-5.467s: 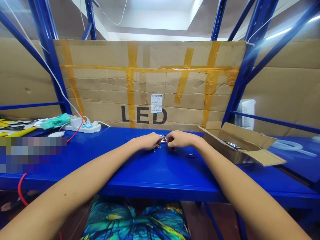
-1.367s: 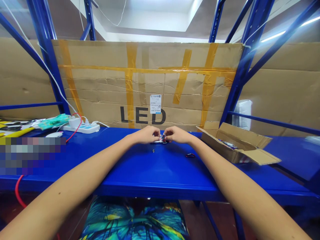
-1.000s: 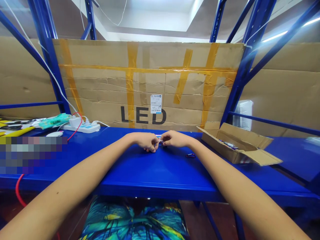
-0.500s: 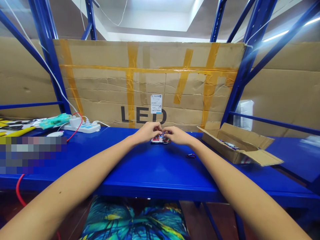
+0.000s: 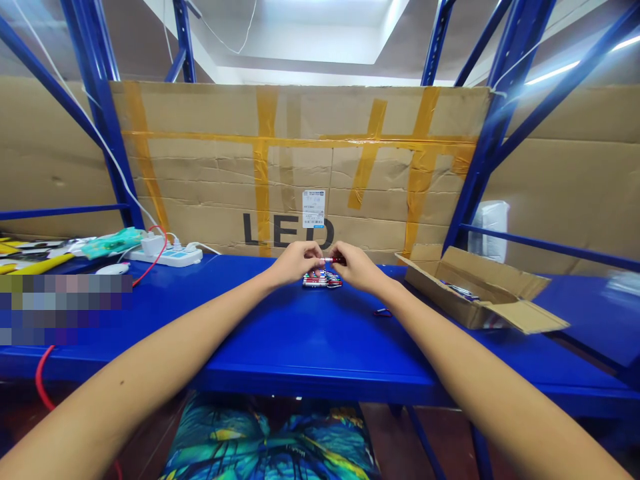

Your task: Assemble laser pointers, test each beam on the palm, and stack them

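The left hand [image 5: 299,263] and right hand [image 5: 357,266] pinch a slim, shiny rod [image 5: 328,260] between their fingertips. Just below the fingers lie similar rods [image 5: 316,282]; beyond them, cardboard [image 5: 210,200] reads "LED", its white label [image 5: 313,209] too small to read.

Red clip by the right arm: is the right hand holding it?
No, the red clip lies on the blue table, apart from the right hand.

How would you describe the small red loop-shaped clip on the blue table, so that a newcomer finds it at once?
On the glossy blue table, find the open brown cardboard box. Left of it, beside the right forearm, is the small red clip. It lies alone; the shiny red-and-silver cylinders cluster by the hands.
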{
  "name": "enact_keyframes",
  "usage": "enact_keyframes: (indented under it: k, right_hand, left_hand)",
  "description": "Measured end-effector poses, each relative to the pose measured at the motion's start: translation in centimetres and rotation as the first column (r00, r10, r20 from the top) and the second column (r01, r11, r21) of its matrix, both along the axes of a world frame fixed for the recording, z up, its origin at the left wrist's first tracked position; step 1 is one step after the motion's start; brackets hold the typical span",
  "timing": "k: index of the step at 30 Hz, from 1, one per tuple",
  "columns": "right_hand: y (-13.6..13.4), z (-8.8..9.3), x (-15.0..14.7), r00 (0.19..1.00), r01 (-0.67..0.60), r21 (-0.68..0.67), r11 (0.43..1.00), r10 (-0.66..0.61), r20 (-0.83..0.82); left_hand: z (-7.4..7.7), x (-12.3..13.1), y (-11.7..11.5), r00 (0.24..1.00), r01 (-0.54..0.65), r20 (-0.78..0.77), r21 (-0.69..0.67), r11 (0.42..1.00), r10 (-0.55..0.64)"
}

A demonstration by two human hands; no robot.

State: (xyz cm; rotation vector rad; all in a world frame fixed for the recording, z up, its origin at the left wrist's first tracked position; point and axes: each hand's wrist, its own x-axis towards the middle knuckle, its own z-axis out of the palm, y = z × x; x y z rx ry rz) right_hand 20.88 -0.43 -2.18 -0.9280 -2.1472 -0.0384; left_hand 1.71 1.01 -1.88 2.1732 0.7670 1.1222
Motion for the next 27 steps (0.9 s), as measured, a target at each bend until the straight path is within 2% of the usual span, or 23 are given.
enact_keyframes:
  k: [7,13,19,24,27]
  right_hand:
    - [-0.52,0.72,0.17,0.996,-0.058,0.037,0.998,0.055,0.072]
    - [-0.56,0.83,0.17,0.996,-0.026,0.026,0.999,0.023,0.085]
    - [-0.67,0.71,0.20,0.996,-0.054,-0.021,0.998,0.056,0.070]
    - [-0.93,0.91,0.17,0.991,-0.044,-0.056,0.997,0.051,0.126]
    - [-1.01,0.98,0.20,0.994,-0.040,-0.058,0.998,0.046,0.104]
  left_hand:
    - [0.36,0.03,-0.56,0.998,-0.047,-0.052,0.018,0.999,0.048]
    - [0.15,-0.04,-0.18,0.996,0.069,0.072,-0.175,0.982,-0.057]
    - [0.17,-0.15,-0.20,0.990,0.126,0.092,-0.254,0.959,-0.105]
    - [0.43,-0.13,-0.50,0.992,0.121,0.071,-0.215,0.969,-0.108]
    - [0.55,-0.08,-0.64,0.994,0.108,0.045,-0.177,0.978,-0.102]
